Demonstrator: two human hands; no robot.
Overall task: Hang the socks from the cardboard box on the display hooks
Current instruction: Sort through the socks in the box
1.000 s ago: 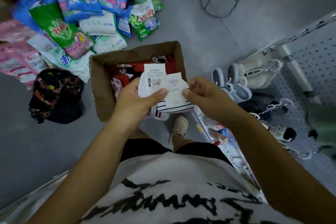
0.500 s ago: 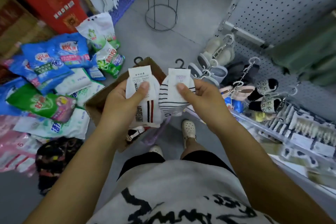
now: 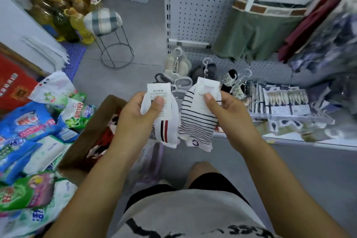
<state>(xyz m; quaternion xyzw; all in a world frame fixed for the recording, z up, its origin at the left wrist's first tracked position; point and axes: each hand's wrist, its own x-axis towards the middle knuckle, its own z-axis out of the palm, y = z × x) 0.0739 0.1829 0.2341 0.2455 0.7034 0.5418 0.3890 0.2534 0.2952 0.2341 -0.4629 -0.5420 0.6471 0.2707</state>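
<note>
Pinching a white sock pair [image 3: 164,121], the left hand [image 3: 135,120] sits beside the right hand [image 3: 229,114]. That one pinches a striped sock pair [image 3: 197,121]. Below the left hand lies the cardboard box [image 3: 90,141].

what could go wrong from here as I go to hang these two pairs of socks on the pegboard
The left hand and right hand each pinch a pair only by its paper label, so the white pair or striped pair might slip free.
The nearest spots on the pegboard already carry slippers, which could get knocked.
The cardboard box sits right beside you, a likely trip hazard.
</note>
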